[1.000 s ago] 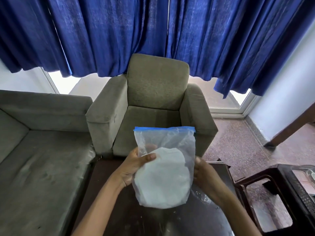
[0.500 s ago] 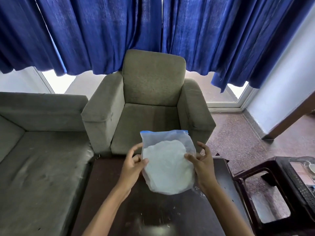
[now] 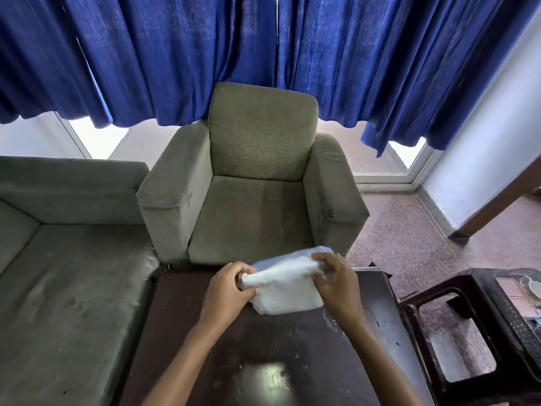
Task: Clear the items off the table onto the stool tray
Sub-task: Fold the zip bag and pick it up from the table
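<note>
A clear zip bag with a blue seal strip, holding something flat and white, is folded over above the far end of the dark wooden table. My left hand grips its left end and my right hand grips its right end. The dark stool stands at the right, with a tray on top that holds a few small items, partly cut off by the frame edge.
A grey armchair stands just beyond the table and a grey sofa runs along the left. Blue curtains hang over the windows. Speckled floor lies between armchair and stool.
The bag was held upright and flat in front of me. Both hands have lowered it toward the table and folded its top over. The camera tilted a little downward.
</note>
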The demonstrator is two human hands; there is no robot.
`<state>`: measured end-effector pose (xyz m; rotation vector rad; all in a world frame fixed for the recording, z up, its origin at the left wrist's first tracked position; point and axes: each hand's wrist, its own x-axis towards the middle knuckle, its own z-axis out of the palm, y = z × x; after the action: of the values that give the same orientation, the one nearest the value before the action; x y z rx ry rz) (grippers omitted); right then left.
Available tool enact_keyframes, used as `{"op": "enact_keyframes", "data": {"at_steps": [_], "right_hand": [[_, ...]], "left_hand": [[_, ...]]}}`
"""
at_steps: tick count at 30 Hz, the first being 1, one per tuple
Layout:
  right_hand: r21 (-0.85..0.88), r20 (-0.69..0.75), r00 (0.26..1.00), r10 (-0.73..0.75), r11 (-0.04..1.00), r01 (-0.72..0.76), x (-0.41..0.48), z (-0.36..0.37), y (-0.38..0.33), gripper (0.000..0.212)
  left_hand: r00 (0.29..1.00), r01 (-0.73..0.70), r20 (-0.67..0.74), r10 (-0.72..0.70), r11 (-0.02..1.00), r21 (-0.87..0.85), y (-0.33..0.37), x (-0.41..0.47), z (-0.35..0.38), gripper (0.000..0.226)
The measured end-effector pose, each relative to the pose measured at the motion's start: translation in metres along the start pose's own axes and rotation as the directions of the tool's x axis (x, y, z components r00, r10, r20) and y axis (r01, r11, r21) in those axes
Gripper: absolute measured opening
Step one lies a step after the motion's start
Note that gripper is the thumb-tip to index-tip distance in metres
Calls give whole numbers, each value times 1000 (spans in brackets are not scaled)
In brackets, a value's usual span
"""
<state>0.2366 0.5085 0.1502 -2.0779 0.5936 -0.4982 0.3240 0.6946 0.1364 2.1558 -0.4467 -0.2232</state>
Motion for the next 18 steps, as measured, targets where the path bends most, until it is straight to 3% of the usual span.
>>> {"op": "enact_keyframes", "data": {"at_steps": [4,6,9,13,15,16,18], "right_hand": [[-206,-31,999,-35,978,28,1,0,6,14],[-214,6,1000,1,977,0,3,-5,8,12],[-30,129,990,61,998,-57,9,-14,5,13],[298,223,970,96,941,-162,10,-25,-6,35],[447,188,961,203,853,-268,9,-29,-5,57],[559,205,939,278,754,-345,7,-30,-1,74],[753,341,860,379,438,-491,-1,-24,5,107]], "left_hand": [[998,-65,22,63,995,77,-11,5,0,40],[992,-28,121,36,997,-70,-11,5,-5,37],[948,155,318,-31,914,-376,-6,2,-12,24],[948,281,287,-136,778,-561,-1,-2,-11,20],[946,322,241,-214,690,-648,0,-4,-10,18],[942,333,220,-253,634,-698,1,-5,-9,18],[928,344,205,-312,499,-795,2,-7,-5,20]]}}
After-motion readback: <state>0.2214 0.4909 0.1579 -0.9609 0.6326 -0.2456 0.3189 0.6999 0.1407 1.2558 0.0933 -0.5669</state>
